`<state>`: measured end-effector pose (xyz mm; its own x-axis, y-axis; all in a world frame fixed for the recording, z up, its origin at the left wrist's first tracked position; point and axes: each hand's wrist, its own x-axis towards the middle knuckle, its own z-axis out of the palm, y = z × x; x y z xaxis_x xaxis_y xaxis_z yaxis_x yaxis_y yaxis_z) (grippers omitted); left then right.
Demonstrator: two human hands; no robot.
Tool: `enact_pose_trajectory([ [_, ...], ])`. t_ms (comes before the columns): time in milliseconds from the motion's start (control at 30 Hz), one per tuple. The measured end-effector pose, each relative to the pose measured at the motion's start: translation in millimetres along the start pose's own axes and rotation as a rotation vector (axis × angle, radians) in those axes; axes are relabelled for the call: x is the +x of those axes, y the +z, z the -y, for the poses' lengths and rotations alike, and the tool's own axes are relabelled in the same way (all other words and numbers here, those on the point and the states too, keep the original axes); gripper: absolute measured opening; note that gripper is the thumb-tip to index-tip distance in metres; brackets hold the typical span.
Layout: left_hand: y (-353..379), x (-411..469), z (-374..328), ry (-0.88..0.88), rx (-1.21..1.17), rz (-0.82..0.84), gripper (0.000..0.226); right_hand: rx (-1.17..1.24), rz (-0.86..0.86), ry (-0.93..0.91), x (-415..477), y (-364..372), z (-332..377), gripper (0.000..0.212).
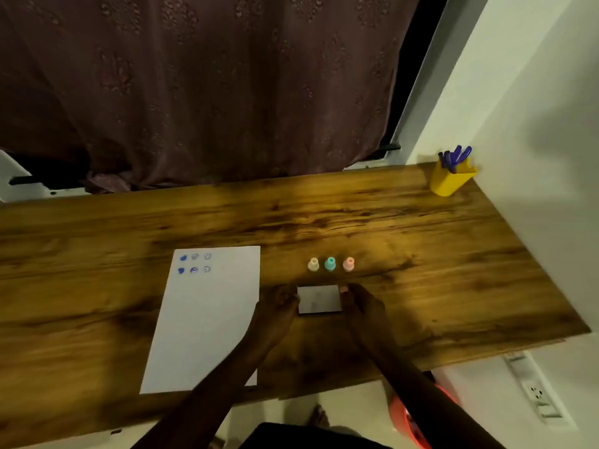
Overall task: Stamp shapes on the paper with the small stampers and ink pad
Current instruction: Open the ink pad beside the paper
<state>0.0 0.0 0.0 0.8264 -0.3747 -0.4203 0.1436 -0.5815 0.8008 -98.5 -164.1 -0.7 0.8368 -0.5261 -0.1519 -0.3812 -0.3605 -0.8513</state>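
Note:
A white sheet of paper (pixel 207 319) lies on the wooden desk (pixel 421 254), with two rows of blue stamped shapes (pixel 194 263) near its top left corner. Three small stampers stand upright in a row to its right: cream (pixel 313 264), teal (pixel 330 264) and pink (pixel 348 264). Just in front of them sits the ink pad (pixel 319 299), a small flat box with a pale lid. My left hand (pixel 275 307) grips its left edge and my right hand (pixel 363 306) grips its right edge. Whether the lid is lifted cannot be told.
A yellow pen holder (pixel 449 183) with blue pens stands at the desk's far right corner against a white wall. A dark curtain hangs behind the desk. A red object (pixel 411 416) and a socket strip (pixel 534 393) lie below the desk's right end.

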Motion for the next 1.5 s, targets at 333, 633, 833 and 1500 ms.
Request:
enact_pose_trajectory([
  [333, 15, 5, -3, -0.072, -0.071, -0.009, 0.039, -0.040, 0.081, 0.110, 9, 5, -5, 0.038],
  [633, -4, -2, 0, -0.102, -0.140, -0.037, 0.042, -0.055, 0.077, 0.114, 4, 20, 12, 0.039],
  [833, -55, -14, 22, -0.081, -0.348, -0.181, 0.037, -0.080, 0.093, 0.041, 4, 59, 55, 0.037],
  [1500, -248, -95, 177, -0.076, -0.335, -0.613, 0.025, -0.109, 0.530, -0.186, -54, 280, 174, 0.044],
])
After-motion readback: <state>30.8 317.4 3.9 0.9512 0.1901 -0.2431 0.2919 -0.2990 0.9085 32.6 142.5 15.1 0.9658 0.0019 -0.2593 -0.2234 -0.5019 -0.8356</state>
